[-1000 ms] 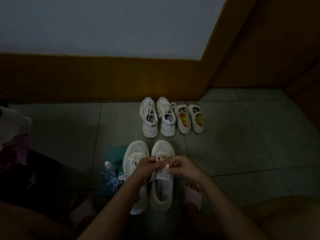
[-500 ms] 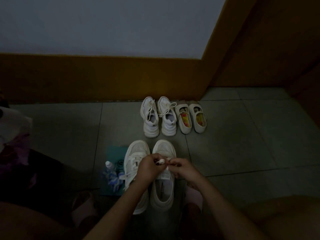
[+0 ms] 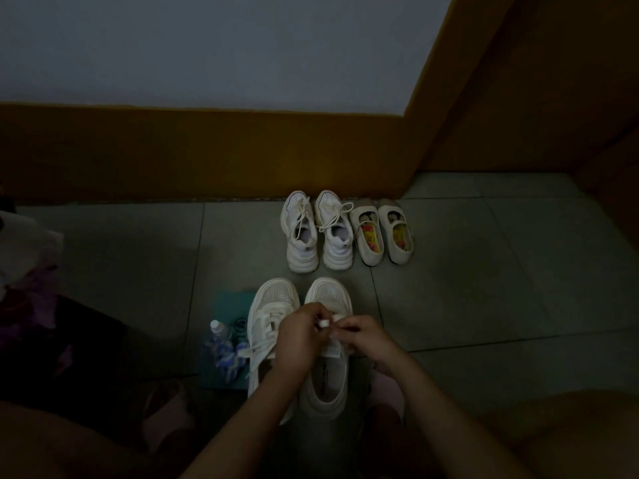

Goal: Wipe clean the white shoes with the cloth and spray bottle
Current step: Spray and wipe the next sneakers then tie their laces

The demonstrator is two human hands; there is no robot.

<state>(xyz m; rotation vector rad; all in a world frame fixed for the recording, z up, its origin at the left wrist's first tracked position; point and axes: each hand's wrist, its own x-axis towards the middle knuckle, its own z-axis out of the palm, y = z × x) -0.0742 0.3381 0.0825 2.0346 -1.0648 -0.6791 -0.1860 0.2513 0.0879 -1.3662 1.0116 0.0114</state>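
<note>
Wiping looks unstarted: left hand [image 3: 297,335] and right hand [image 3: 366,335] fingers pinch a lace [image 3: 325,323] on the right shoe [image 3: 326,371]; spray bottle [image 3: 221,350] untouched at 9 o'clock, cloth unclear

A brown skirting band [image 3: 207,150] runs along the foot of the pale wall [image 3: 207,46]. Right of the band stands a brown door frame [image 3: 449,81], and before it spreads a grey tiled floor [image 3: 121,254]. Far left of the band lies a heap of pale and purple fabric [image 3: 24,271]. Pink slippers [image 3: 166,413] rest on the floor, well in front of the band.
</note>
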